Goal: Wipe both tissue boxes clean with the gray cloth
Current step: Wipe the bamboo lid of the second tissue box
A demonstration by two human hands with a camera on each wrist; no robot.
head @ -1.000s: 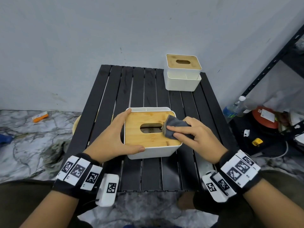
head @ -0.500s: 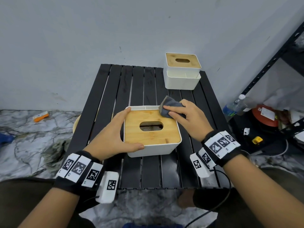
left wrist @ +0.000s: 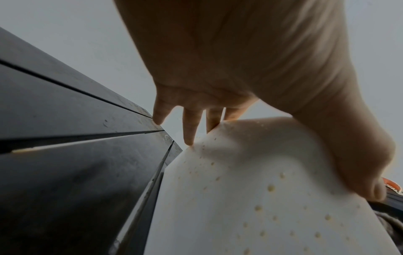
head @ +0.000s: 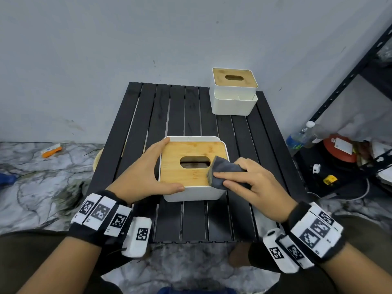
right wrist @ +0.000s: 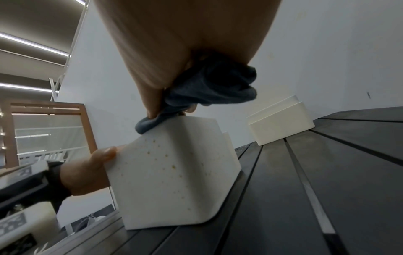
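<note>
The near tissue box point(head: 192, 195), white with a bamboo lid and an oval slot, stands mid-table. My left hand point(head: 148, 177) steadies its front left corner, straight fingers along the left side and thumb on the front face. In the left wrist view the left hand point(left wrist: 218, 60) lies on the box wall point(left wrist: 250, 189), which carries yellowish specks. My right hand point(head: 252, 183) grips the bunched gray cloth point(head: 222, 172) and presses it on the lid's right front part, beside the slot. The right wrist view shows the cloth point(right wrist: 209, 86) over the box's point(right wrist: 174, 172) top edge. The far tissue box point(head: 233, 92) stands at the back right.
The black slatted table point(head: 191, 219) stands against a gray wall. A dark metal shelf point(head: 350, 81) rises at the right, with a plastic bottle point(head: 301, 134) and clutter on the floor below it. An orange item point(head: 52, 150) lies on the marble floor at the left.
My right hand has drawn the cloth back from the lid's far right corner to its right front, beside the slot. The left hand and both boxes have stayed put.
</note>
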